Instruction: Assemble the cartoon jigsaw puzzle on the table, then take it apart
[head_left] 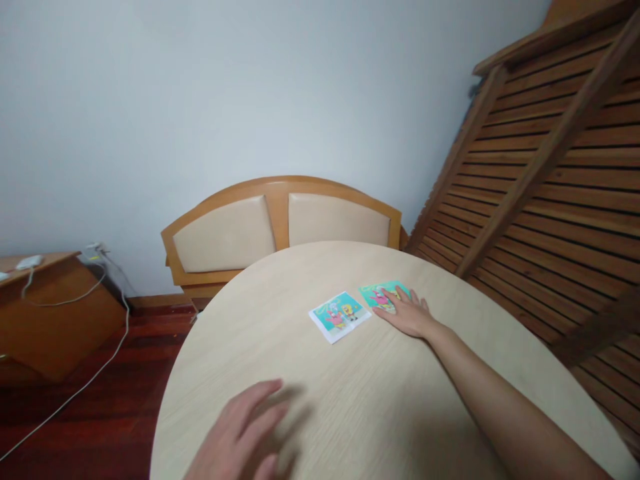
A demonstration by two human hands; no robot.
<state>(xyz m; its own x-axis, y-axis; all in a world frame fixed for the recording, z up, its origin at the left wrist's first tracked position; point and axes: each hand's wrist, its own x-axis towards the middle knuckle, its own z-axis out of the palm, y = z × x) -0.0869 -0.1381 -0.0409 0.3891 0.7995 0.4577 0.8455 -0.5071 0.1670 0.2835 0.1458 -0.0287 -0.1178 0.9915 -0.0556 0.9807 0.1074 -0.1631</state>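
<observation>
Two cartoon pictures lie flat on the round, pale wood table point(280, 293). The left picture point(334, 316) has a white border and shows a yellow and a pink figure on blue; no hand touches it. Just to its right lies a similar picture with a green-blue ground point(369, 293). Over that one my right hand point(407, 315) rests with its fingers spread flat, covering part of it. My left hand point(240, 427) hovers over the near left part of the table, fingers apart and curved, holding nothing. Its lower part is cut off by the frame edge.
A padded wooden headboard point(281, 220) stands behind the table against the wall. Slatted wooden panels point(540, 160) lean at the right. On the left, a wooden cabinet point(60, 320) bears a white plug strip, and a white cable point(107, 360) runs across the dark red floor.
</observation>
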